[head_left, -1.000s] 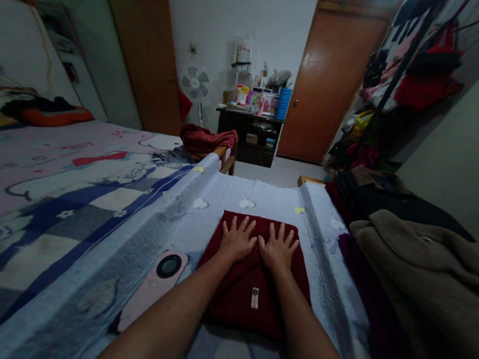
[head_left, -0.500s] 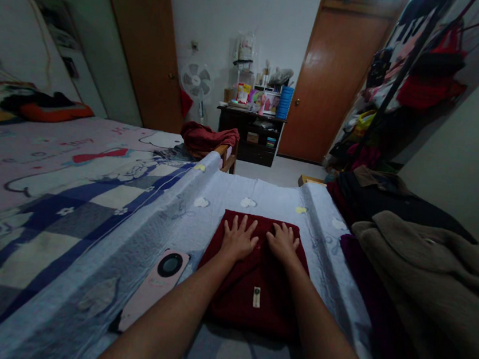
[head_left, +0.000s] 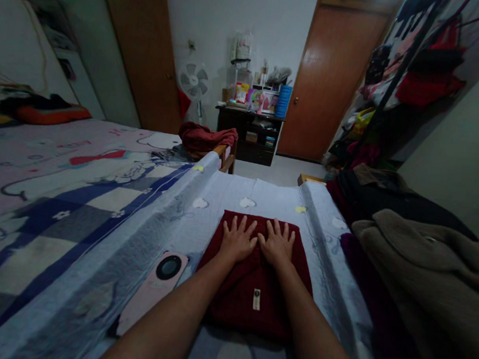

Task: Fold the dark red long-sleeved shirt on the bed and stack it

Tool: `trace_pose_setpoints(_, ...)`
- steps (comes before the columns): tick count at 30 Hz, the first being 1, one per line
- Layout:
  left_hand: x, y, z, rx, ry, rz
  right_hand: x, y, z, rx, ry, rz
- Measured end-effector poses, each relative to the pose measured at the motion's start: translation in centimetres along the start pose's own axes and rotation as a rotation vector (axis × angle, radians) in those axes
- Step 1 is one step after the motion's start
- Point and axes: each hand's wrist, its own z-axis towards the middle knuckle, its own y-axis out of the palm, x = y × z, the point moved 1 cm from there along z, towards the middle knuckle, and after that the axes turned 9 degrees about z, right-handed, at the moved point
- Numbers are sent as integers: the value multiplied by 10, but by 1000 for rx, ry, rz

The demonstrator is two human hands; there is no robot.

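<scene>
A dark red folded garment point(head_left: 234, 300) with a small pale label point(head_left: 256, 299) lies flat on the light blue sheet point(head_left: 259, 193). My left hand point(head_left: 238, 240) rests on its upper left part, palm down with fingers spread. Beside it, on the upper right part of the cloth, my right hand point(head_left: 277, 244) also lies flat, fingers apart. The thumbs are close to each other. Neither hand holds anything. A pink phone point(head_left: 151, 290) with a round dark camera ring lies left of the garment, partly behind my left forearm.
Piled clothes, a brown one point(head_left: 428, 270) on top, line the right side. A reddish cloth point(head_left: 207, 140) hangs over a wooden rail at the far end. Left is a bed with a patterned cover point(head_left: 49, 181). A fan point(head_left: 194, 82) and dark cabinet point(head_left: 248, 137) stand beyond.
My right hand has shifted slightly left on the garment, closer to my left hand, and its fingers now point more straight ahead. My left hand has stayed in place.
</scene>
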Motion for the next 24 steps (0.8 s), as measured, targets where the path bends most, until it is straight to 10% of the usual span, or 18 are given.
trace_pose_setpoints(7,0,1,-1,39,8,20,7,-13,2,-99,186,37)
trace_pose_setpoints(24,-3,-8,8,-73,8,-28,18,3,-8,89,86,-26)
